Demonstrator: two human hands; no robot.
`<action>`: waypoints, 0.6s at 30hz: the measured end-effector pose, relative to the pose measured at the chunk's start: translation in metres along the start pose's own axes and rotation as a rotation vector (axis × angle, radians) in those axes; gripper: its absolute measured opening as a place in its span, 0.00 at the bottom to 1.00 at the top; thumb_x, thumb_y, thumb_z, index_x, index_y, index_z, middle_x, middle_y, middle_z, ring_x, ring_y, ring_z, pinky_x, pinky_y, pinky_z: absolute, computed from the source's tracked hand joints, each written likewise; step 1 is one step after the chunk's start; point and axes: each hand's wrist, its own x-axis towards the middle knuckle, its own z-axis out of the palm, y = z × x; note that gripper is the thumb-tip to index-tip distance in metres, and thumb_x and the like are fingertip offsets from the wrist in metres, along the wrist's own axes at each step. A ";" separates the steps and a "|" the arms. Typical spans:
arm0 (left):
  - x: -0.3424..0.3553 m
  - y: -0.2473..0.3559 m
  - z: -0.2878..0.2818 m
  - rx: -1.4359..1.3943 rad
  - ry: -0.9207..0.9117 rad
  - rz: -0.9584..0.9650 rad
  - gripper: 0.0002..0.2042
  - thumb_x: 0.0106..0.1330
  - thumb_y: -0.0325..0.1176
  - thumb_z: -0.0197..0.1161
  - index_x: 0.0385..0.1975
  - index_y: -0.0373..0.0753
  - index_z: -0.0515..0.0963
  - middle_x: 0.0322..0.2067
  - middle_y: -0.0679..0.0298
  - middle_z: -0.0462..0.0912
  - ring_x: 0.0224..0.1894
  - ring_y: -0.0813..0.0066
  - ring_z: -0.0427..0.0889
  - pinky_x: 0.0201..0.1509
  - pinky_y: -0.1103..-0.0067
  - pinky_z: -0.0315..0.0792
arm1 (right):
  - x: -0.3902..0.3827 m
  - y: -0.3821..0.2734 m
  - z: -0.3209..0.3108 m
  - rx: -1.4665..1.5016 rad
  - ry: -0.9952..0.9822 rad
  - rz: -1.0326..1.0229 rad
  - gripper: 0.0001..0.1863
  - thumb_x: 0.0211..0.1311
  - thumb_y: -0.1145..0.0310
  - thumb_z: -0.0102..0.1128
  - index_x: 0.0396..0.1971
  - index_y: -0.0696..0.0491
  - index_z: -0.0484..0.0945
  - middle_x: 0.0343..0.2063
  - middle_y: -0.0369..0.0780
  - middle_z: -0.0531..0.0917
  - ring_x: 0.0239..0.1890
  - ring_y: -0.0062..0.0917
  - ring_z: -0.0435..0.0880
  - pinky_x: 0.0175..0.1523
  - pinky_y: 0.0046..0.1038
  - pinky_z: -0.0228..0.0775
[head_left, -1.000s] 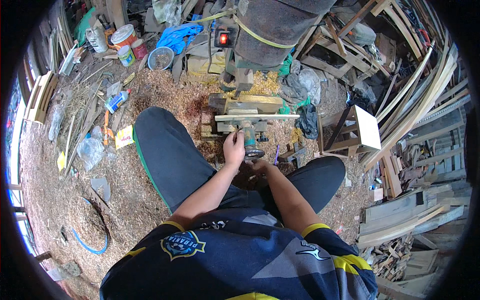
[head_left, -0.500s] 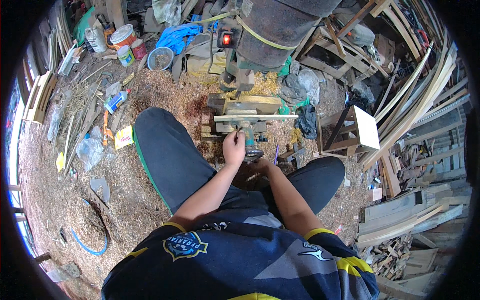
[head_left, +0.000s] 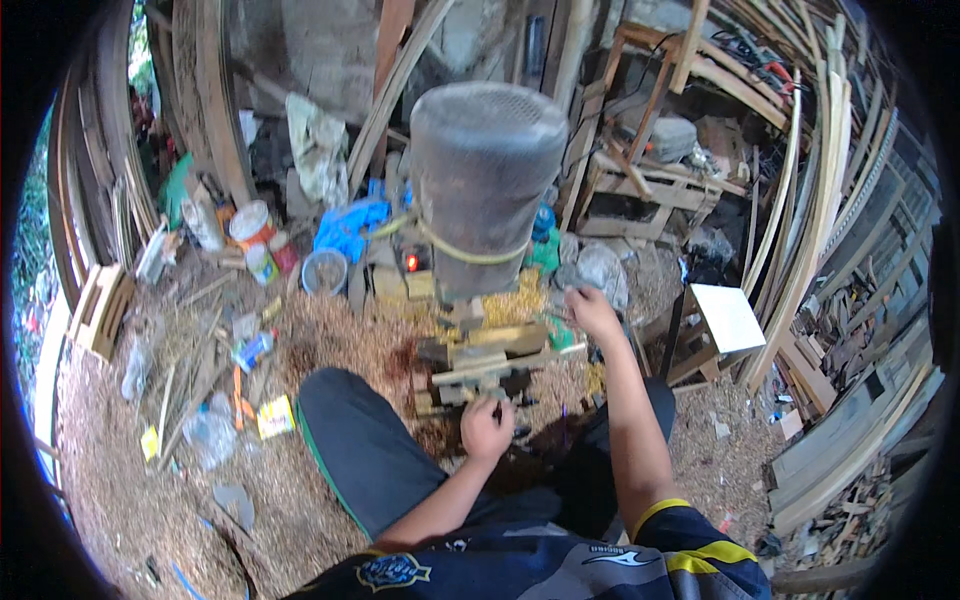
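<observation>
A drill press with a dark, rounded motor housing [head_left: 487,180] stands before me, a yellow band around it and a red light glowing at its left. Below its head, a long pale wood strip [head_left: 500,369] lies across a vise-like clamp in front of a thicker wood block [head_left: 500,345]. My left hand [head_left: 487,430] is closed just in front of the clamp, with something small and dark at its fingertips. My right hand [head_left: 594,314] is raised right of the machine head, its fingers curled near a thin part; what it grips is unclear.
Wood shavings cover the ground around my legs. Paint tins [head_left: 250,225], a blue cloth [head_left: 350,226] and a bowl [head_left: 325,271] lie at the far left. A wooden frame with a white top [head_left: 728,318] and stacked long boards [head_left: 815,240] stand on the right.
My right hand has left the clamp's round handwheel and risen to the right of the machine head. My left hand stays near the clamp. The view has tilted up, showing more back wall.
</observation>
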 end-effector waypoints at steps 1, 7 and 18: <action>-0.001 -0.002 0.005 -0.001 0.007 0.019 0.12 0.67 0.36 0.62 0.30 0.33 0.82 0.31 0.46 0.82 0.36 0.41 0.81 0.42 0.56 0.75 | 0.021 -0.028 -0.006 0.104 0.053 -0.112 0.20 0.74 0.55 0.59 0.39 0.60 0.82 0.24 0.38 0.82 0.27 0.23 0.79 0.35 0.28 0.71; -0.006 -0.009 -0.008 0.124 -0.085 0.020 0.12 0.66 0.38 0.62 0.27 0.35 0.82 0.28 0.48 0.82 0.33 0.42 0.82 0.39 0.57 0.77 | 0.085 -0.267 -0.010 0.784 -0.037 -0.481 0.23 0.76 0.49 0.58 0.41 0.58 0.78 0.30 0.34 0.79 0.33 0.18 0.76 0.41 0.22 0.68; -0.016 -0.004 -0.010 0.148 -0.143 0.002 0.14 0.66 0.40 0.64 0.25 0.35 0.81 0.25 0.46 0.81 0.29 0.42 0.82 0.35 0.56 0.76 | 0.141 -0.425 -0.038 0.861 -0.562 -0.312 0.16 0.63 0.57 0.50 0.33 0.54 0.79 0.21 0.38 0.77 0.20 0.29 0.75 0.28 0.34 0.71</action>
